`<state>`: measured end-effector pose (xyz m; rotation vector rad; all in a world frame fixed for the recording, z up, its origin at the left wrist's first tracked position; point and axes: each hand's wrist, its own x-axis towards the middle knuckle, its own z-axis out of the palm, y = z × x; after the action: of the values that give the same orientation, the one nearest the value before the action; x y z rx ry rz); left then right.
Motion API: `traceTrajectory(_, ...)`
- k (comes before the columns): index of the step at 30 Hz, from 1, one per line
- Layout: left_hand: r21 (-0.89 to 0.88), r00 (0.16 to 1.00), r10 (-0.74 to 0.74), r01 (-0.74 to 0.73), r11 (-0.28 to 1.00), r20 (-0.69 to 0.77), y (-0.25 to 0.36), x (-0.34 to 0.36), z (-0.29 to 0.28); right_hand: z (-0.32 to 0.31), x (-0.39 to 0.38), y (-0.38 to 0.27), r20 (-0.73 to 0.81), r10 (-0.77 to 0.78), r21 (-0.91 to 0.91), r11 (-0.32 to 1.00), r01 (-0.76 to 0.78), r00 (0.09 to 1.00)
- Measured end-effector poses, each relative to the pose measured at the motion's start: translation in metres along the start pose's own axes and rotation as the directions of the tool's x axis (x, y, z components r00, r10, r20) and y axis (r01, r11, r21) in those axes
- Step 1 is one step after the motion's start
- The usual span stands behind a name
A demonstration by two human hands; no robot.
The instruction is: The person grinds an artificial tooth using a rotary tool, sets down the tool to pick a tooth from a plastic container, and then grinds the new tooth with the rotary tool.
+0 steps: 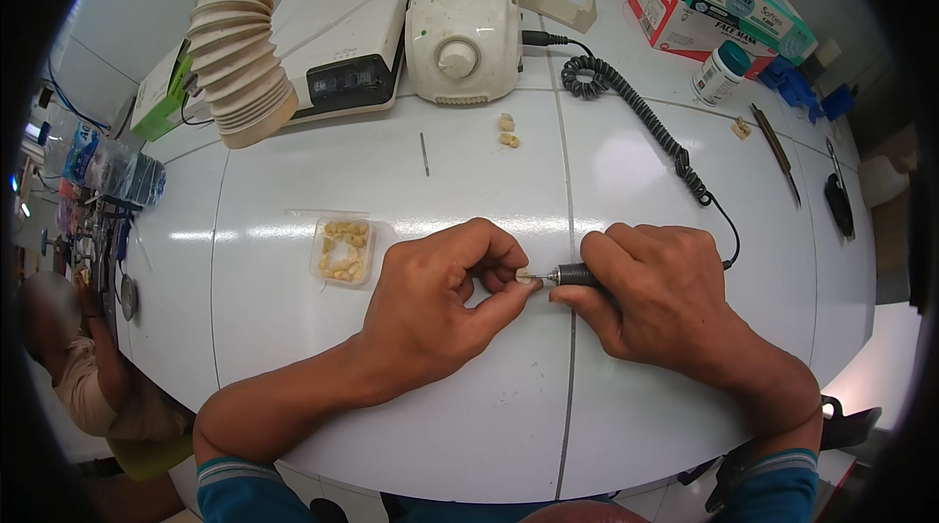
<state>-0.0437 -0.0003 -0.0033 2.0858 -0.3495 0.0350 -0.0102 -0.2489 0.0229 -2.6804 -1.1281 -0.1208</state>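
Between the thumb and fingers of my left hand (445, 293) is pinched a small cream dental crown (524, 276). My right hand (655, 288) grips a dark rotary handpiece (575, 274), whose thin metal bur (544, 276) points left and meets the crown; whether it is spinning I cannot tell. From the handpiece a coiled black cord (653, 124) runs up to a white control unit (464, 34) with a round knob. Left of my left hand stands a clear plastic box (319, 251) holding several cream tooth pieces (344, 271).
Behind the work are a loose bur (424, 154), more tooth pieces (509, 139) and a ribbed suction hose (240, 44). At the far right lie a brown-handled knife (773, 146), a white bottle (722, 73) and mask boxes (724, 9). Another person (93, 357) sits at far left.
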Motion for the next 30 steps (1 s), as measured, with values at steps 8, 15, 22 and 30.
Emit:
traceTrajectory(8, -0.003, 1.0, 0.007, -0.007, 1.0, 0.007, -0.0011, -0.0003, -0.0001, -0.0007, -0.0002, 0.0, 0.003, -0.003, 0.004, 1.0, 0.003, 1.0)
traceTrajectory(15, 0.011, 1.0, 0.002, -0.002, 1.0, 0.003, 0.0003, 0.0003, -0.0003, -0.001, 0.0005, -0.0002, 0.011, 0.0, 0.0, 1.0, 0.0, 1.0)
traceTrajectory(22, 0.002, 1.0, -0.006, 0.006, 1.0, 0.005, -0.0004, 0.0002, -0.0001, -0.0006, 0.0001, -0.002, 0.005, 0.026, 0.009, 1.0, -0.026, 1.0)
traceTrajectory(30, -0.006, 0.996, -0.072, 0.073, 0.997, 0.048, 0.0076, 0.0009, -0.0039, -0.0004, -0.0003, -0.0008, 0.002, 0.018, 0.011, 1.0, -0.018, 1.0)
